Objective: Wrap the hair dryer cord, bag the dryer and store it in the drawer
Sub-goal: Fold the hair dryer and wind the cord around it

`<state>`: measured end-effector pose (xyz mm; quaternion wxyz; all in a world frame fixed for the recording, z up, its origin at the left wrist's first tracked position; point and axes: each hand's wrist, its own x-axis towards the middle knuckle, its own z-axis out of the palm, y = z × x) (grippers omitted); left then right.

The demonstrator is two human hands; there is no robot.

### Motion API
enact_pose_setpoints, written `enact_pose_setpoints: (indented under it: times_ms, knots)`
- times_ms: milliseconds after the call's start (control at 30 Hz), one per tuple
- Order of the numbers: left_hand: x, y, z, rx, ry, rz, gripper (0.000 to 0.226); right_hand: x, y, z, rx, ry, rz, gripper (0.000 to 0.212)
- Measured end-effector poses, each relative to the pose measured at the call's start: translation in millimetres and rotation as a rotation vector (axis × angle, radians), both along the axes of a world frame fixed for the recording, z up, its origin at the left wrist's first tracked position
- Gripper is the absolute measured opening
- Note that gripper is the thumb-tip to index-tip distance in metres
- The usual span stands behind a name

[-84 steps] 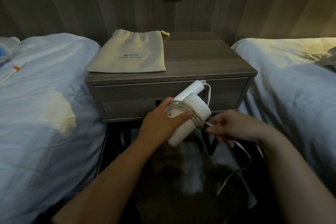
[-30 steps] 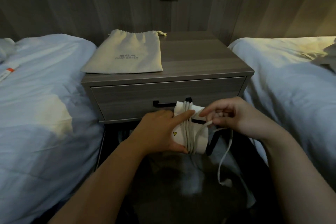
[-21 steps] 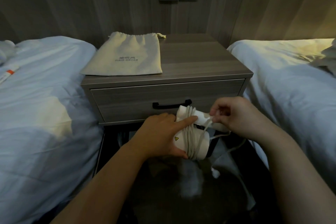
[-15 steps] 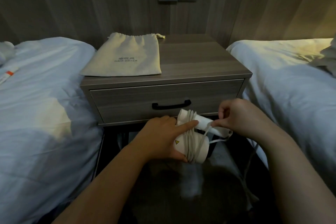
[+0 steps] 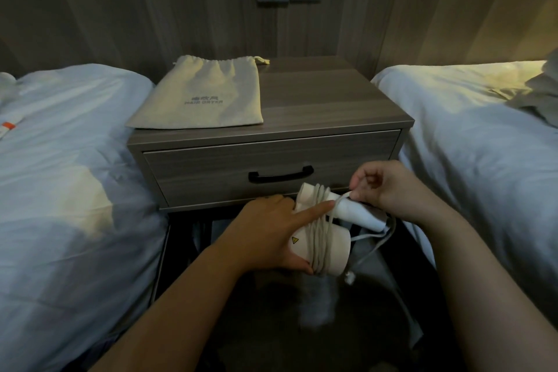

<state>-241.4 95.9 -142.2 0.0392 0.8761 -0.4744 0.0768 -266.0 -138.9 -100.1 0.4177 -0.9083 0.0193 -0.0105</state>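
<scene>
A white hair dryer (image 5: 330, 246), its pale cord (image 5: 319, 229) wound around its body, was held before a closed grey drawer (image 5: 211, 169); a beige drawstring bag (image 5: 205, 93) lay flat on the surface (image 5: 326, 100) above.

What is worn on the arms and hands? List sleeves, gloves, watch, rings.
Nothing worn shows. The left hand and right hand are bare: no gloves, no rings visible. The left forearm and right forearm are bare to the frame's lower edge: no sleeves, watch or bracelet. Dim light hides finer marks.
</scene>
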Motion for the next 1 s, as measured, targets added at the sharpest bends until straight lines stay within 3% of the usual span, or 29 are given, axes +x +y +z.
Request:
enact_pose_setpoints:
  times_ms: [333, 467, 633, 767, 867, 933, 967, 1000]
  knots:
    - [-4.2, -3.7, 0.4, 0.006, 0.041, -0.028, 0.089, 3.5, 11.5, -2.7, -0.306, -0.145, -0.270, 0.038]
    - [-5.8, -6.7, 0.5, 0.055, 0.087, -0.012, 0.090, 4.5, 4.1, -4.5, -0.307, -0.023, -0.247, 0.047]
    - [-7.0, -4.9, 2.9, 0.028, 0.182, 0.044, 0.092, 2.6, -16.2, -8.9, 0.198, 0.208, -0.095, 0.009]
    - [-8.7, -4.4, 4.4, -0.067, 0.329, 0.077, 0.093, 5.2, -31.7, -15.4, 0.591, 0.320, -0.021, 0.023]
    - [-9.3, -5.3, 5.2, -0.260, 0.546, 0.119, 0.092, 8.0, -37.0, -19.2, 0.819, 0.317, -0.066, 0.027]
    - [-8.3, -4.5, 5.8, -0.431, 0.692, 0.135, 0.087, 9.7, -36.2, -22.5, 0.968, 0.321, -0.053, 0.009]
    - [-7.2, -3.3, 5.7, -0.517, 0.755, 0.142, 0.084, 11.5, -35.1, -24.7, 1.047, 0.317, -0.020, 0.022]
    - [-6.1, -2.1, 4.9, -0.595, 0.812, 0.147, 0.081, 12.7, -34.2, -27.8, 1.090, 0.324, -0.006, 0.048]
